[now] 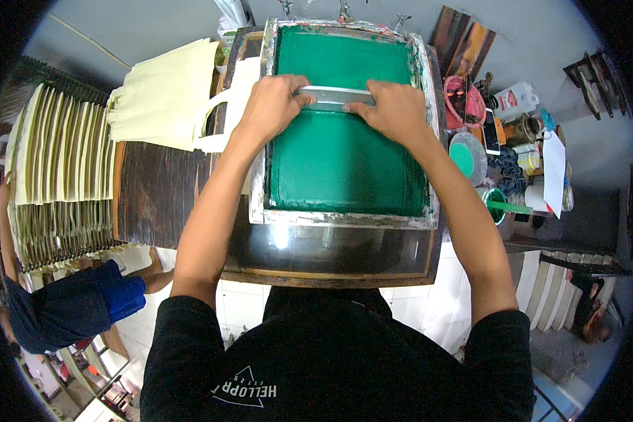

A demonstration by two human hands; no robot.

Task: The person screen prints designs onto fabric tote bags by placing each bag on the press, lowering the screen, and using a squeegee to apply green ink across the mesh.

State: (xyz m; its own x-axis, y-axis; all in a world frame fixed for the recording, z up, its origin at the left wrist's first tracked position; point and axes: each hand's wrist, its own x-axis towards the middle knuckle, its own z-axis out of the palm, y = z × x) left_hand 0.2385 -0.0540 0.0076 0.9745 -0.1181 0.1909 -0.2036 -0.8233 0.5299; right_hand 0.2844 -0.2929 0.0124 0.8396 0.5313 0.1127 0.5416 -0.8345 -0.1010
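Observation:
A squeegee (330, 96) with a silvery bar lies crosswise over the upper half of a screen printing frame (344, 220). My left hand (278, 102) closes round its left end, and my right hand (395, 109) grips the right end. Green mesh, coated or inked, fills the screen (344, 162) on both sides of the squeegee. Pale cloth sticks out under the frame's left side, with the handle loop of a tote bag (214, 116) showing. The squeegee's lower edge against the mesh is partly hidden by my fingers.
Pale yellow bags (165, 95) lie stacked at the left of the dark table (165, 190). Beyond them stands a rack of hanging bags (63, 148), with another person (70, 302) beside it. To the right are a green ink pot (496, 204), a pink basket (464, 105), a phone (490, 133) and a jug (517, 98).

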